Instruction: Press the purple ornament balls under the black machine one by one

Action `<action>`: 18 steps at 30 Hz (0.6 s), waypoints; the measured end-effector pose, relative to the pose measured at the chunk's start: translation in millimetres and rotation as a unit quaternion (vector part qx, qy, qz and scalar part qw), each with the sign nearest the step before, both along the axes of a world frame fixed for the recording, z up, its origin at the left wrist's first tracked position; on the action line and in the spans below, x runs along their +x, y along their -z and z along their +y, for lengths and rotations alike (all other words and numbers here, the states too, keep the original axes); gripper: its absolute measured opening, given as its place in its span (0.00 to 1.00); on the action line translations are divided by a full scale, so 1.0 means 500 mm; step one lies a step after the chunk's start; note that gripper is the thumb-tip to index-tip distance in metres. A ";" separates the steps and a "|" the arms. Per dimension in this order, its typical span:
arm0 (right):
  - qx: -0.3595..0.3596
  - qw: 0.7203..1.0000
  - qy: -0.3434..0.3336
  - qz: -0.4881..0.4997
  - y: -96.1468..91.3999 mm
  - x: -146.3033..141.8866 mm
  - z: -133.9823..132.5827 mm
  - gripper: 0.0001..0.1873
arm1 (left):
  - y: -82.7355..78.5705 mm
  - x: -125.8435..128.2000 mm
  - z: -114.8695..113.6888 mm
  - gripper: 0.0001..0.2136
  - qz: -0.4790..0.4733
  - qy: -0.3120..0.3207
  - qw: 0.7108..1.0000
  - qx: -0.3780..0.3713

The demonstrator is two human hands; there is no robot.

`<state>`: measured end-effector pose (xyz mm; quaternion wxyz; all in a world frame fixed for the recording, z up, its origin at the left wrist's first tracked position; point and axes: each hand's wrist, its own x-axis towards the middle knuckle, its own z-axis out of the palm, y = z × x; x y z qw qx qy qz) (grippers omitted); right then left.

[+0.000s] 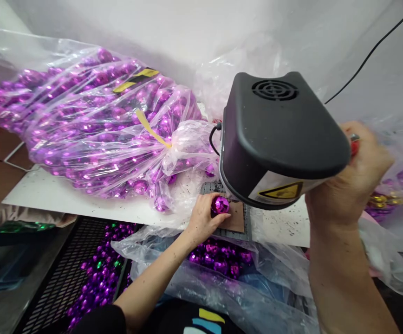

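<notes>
My left hand [201,215] pinches a shiny purple faceted ball [220,205] between thumb and fingers. The ball is beneath the front of a black machine [285,125] with a round vent on top and a yellow warning label on its side. Below the ball lies a brown flat piece [234,218] on a grey base plate [241,235]. My right hand [354,176] is closed at the machine's right side, around a handle of which only a bit of red [354,144] shows. The machine hides the contact between ball and tool.
A tied clear bag [93,125] full of purple balls lies on the white table [62,192] at left. An open plastic bag [201,287] with more balls sits below the table's edge. A black crate [62,264] holds small purple and green pieces. A black cable [372,53] hangs at upper right.
</notes>
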<state>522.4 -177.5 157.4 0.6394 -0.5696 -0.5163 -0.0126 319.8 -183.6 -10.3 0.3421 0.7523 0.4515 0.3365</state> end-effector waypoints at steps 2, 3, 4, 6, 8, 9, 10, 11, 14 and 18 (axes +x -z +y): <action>0.001 1.000 -0.002 0.005 0.002 0.001 0.001 0.18 | 0.007 0.008 -0.001 0.21 0.008 0.008 0.999 0.029; 0.001 1.000 -0.002 0.009 0.003 0.001 0.002 0.18 | 0.009 0.012 0.000 0.20 0.013 0.012 0.999 0.035; 0.002 1.000 -0.003 0.011 0.004 0.001 0.002 0.18 | 0.011 0.015 0.000 0.20 0.019 0.013 0.999 0.036; 0.001 1.000 -0.006 0.012 0.006 0.002 0.002 0.19 | 0.013 0.021 0.001 0.18 0.033 0.012 0.999 0.031; -0.004 1.000 -0.008 0.008 0.007 0.003 0.000 0.19 | 0.015 0.029 0.002 0.18 0.043 0.012 0.999 0.028; -0.007 1.000 -0.006 0.004 0.007 0.004 -0.001 0.19 | 0.017 0.033 0.002 0.18 0.046 0.013 0.999 0.026; -0.010 1.000 -0.003 0.001 0.006 0.004 -0.002 0.18 | 0.019 0.038 0.003 0.18 0.046 0.013 0.999 0.024; -0.012 1.000 0.000 -0.002 0.006 0.005 -0.003 0.17 | 0.021 0.043 0.003 0.18 0.046 0.010 0.999 0.021; -0.011 1.000 0.008 -0.009 0.005 0.005 -0.004 0.17 | 0.027 0.057 0.002 0.16 0.047 0.001 0.999 0.010; -0.015 1.000 0.014 -0.012 0.004 0.003 -0.002 0.17 | 0.025 0.062 0.003 0.16 0.052 0.000 0.999 -0.008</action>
